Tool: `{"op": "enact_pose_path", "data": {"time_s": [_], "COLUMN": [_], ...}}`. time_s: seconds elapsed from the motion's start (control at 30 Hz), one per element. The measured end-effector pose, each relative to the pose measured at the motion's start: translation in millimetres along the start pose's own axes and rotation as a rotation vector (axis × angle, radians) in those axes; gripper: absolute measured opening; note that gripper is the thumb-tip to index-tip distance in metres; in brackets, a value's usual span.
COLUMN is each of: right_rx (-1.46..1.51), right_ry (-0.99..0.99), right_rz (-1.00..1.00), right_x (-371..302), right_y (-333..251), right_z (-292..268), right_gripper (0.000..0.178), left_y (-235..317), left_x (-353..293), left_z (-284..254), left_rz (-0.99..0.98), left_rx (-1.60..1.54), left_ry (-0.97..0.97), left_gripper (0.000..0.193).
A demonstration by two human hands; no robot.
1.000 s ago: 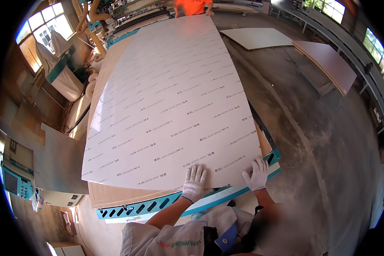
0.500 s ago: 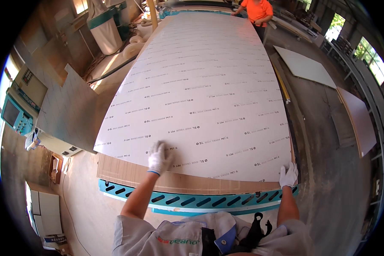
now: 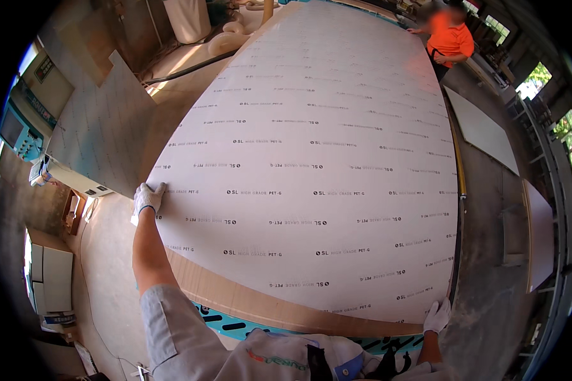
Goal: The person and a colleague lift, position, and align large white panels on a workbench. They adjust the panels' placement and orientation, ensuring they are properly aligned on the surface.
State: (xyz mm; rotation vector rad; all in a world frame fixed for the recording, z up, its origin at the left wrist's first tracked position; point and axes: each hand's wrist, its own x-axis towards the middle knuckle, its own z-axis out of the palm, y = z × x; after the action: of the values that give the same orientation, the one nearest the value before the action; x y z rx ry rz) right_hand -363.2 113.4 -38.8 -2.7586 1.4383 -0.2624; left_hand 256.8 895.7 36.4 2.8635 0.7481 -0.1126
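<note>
A large white sheet with rows of printed marks lies over a brown board, whose near edge shows beneath it. My left hand, in a white knit glove, is at the sheet's left edge near the near-left corner. Its fingers curl over the edge, and their tips are partly hidden. At the near-right corner my right hand, also gloved, rests with its fingers apart against the edge. A teal slotted machine frame shows below the board, partly covered by my body.
A person in an orange shirt stands at the far right edge of the sheet. Left of it are a grey panel and a control console. White boards lean at the right. A dark hose runs at the far left.
My left hand has moved left from the sheet's top near the front to its left edge. My right hand stays at the near-right corner. The view has shifted forward and left.
</note>
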Motion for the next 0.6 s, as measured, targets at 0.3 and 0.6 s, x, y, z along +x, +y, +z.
{"op": "enact_pose_path", "data": {"time_s": [0.3,0.6], "right_rx": [0.078,0.03], "right_ry": [0.119,0.081], "right_rz": [0.289,0.287], "right_x": [8,30], "right_y": [-48,-32], "right_z": [11,10], "right_gripper": [0.061,0.06], "left_y": [-20,-29], "left_x": [36,0], "left_z": [12,19], "left_rz": [0.033,0.054], "left_rx": [-0.015,-0.076], "left_ry": [-0.019,0.013], "left_gripper": [0.079,0.077]}}
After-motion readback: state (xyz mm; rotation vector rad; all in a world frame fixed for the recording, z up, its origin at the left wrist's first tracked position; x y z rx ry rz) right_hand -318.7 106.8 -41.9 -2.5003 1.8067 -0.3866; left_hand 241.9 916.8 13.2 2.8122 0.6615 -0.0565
